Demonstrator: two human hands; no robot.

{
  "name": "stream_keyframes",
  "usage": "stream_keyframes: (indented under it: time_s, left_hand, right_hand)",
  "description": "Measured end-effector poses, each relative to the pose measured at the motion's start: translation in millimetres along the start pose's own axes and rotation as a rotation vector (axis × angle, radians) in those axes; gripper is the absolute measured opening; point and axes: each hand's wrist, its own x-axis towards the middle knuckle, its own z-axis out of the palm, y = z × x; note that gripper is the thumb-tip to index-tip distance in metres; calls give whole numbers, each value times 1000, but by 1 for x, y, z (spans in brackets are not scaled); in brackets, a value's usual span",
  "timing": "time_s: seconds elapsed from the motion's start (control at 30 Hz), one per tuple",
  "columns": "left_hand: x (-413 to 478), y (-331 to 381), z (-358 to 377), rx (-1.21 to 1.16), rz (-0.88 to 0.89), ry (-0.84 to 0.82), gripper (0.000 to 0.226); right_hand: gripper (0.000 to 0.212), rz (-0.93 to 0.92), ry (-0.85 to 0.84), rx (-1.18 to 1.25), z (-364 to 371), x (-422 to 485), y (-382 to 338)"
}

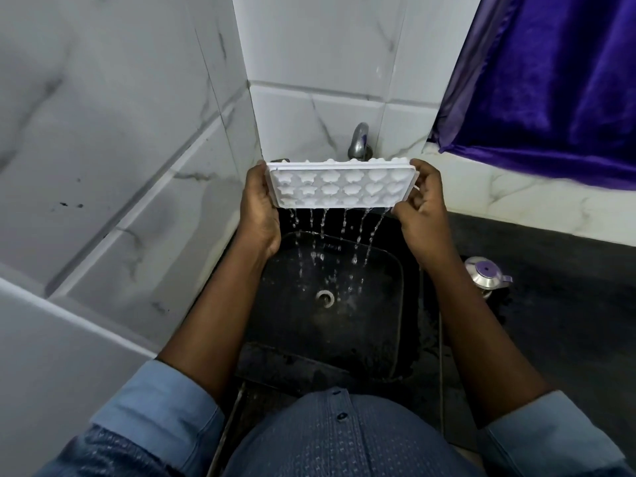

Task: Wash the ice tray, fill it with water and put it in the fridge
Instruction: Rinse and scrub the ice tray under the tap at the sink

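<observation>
Your left hand [260, 204] grips the left short end of the white ice tray [339, 187], fingers curled round the edge. The tray hangs in the air over the black sink [395, 304], just in front of the tap [359, 141]. It is tipped up on its long side with the star, flower and heart moulds facing you. Thin streams of water run off its lower edge and fall towards the drain [324, 297].

I read this as the wash step, at the point of pouring the rinse water out. The tray hides the tap's spout, so I cannot tell whether the tap is running.

Your right hand [421, 204] pinches the right short end, fingers bent round the rim, so both ends are firmly held.

Further right, a small steel pot with a purple lid [487, 275] stands on the dark worktop [568, 304], well apart from the tray. A purple curtain [550, 80] hangs above it.

Next you will probably let the moulds drain, then bring the tray level under the tap with the moulds facing up. Keep it flat as it fills, because a shallow tray like this is likely to spill at the slightest tilt. No fridge is in view.
</observation>
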Motion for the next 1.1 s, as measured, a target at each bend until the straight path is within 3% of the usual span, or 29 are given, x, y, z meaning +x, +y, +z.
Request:
stream_keyframes:
  time_s: [0.6,1.1]
  left_hand:
    - [-3,18,3,11,318,-75,41]
    - [-9,28,10,-46,422,-102,48]
  right_hand:
    - [67,-125,92,17,-2,-4,-23]
    - [67,-228,45,94,1,-9,-34]
